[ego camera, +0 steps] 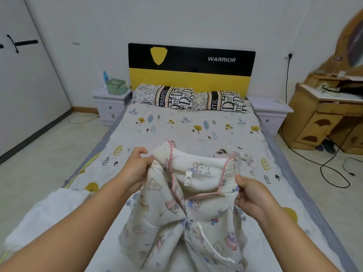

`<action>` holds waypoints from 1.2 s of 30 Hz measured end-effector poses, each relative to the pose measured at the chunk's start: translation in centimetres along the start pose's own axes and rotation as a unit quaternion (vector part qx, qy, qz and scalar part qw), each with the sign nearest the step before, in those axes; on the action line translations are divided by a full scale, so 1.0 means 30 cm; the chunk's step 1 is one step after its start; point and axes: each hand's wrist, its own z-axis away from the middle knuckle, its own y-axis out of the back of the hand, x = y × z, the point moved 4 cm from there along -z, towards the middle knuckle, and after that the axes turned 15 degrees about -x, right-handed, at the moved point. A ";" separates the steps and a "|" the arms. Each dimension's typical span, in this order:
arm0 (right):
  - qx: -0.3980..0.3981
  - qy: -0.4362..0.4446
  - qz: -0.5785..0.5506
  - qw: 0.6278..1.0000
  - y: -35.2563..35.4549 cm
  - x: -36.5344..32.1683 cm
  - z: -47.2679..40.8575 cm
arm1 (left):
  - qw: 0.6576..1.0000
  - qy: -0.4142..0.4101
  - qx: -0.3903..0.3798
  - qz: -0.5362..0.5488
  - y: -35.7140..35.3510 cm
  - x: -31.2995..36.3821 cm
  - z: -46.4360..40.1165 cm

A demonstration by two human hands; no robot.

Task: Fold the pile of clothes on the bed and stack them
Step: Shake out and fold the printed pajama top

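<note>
Two patterned pillows [188,100] are laid below the black-and-yellow headboard [191,65]; a wooden dresser [322,118] is seen at right.

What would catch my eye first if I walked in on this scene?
Most likely the two hands in the foreground, left hand and right hand, holding up a white cartoon-print garment with pink trim by its top corners over the bed. Behind it, the black and yellow headboard reading WARRIOR stands against the far wall, with two patterned pillows lying below it.

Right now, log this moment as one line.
left hand: grips white cartoon-print garment | right hand: grips it | garment: unfolded, over bed
</note>
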 end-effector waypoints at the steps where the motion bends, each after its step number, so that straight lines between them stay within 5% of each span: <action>1: 0.004 0.008 -0.041 0.999 -0.009 0.004 0.001 | 1.000 -0.006 -0.002 0.030 -0.013 -0.009 0.001; 4: -0.013 0.046 -0.076 0.996 -0.045 -0.007 0.026 | 0.996 -0.031 -0.013 0.079 -0.044 -0.027 0.004; 7: 0.021 0.050 0.161 0.986 -0.085 -0.011 0.052 | 0.989 -0.017 -0.015 -0.147 -0.076 -0.025 0.014; 10: 0.108 0.083 0.411 0.901 -0.127 -0.016 0.085 | 0.901 -0.049 0.047 -0.428 -0.091 -0.015 0.023; 13: 0.141 0.141 0.567 0.799 -0.173 0.009 0.087 | 0.814 -0.145 0.104 -0.552 -0.107 -0.009 0.033; 15: 0.187 0.139 0.662 0.712 -0.192 0.029 0.080 | 0.793 -0.175 0.138 -0.567 -0.101 -0.017 0.024; 17: 0.225 0.166 0.694 0.664 -0.201 0.039 0.067 | 0.794 -0.187 0.145 -0.559 -0.105 -0.015 0.024; 19: 0.231 0.184 0.656 0.694 -0.197 0.032 0.068 | 0.817 -0.175 0.124 -0.535 -0.103 -0.010 0.018; 21: 0.197 0.173 0.559 0.786 -0.170 0.003 0.068 | 0.876 -0.131 0.092 -0.454 -0.075 -0.006 0.001; 23: 0.151 0.154 0.450 0.867 -0.134 -0.020 0.062 | 0.950 -0.081 0.056 -0.297 -0.022 -0.019 -0.021; 25: 0.134 0.148 0.369 0.908 -0.100 -0.036 0.059 | 0.987 -0.055 0.019 -0.151 0.031 -0.027 -0.033; 30: 0.067 0.116 0.120 0.984 -0.072 -0.043 0.075 | 1.000 -0.021 -0.010 -0.002 0.102 -0.015 -0.042; 36: 0.085 0.090 -0.066 0.990 -0.042 -0.033 0.050 | 0.994 0.044 0.035 0.091 0.155 -0.031 -0.063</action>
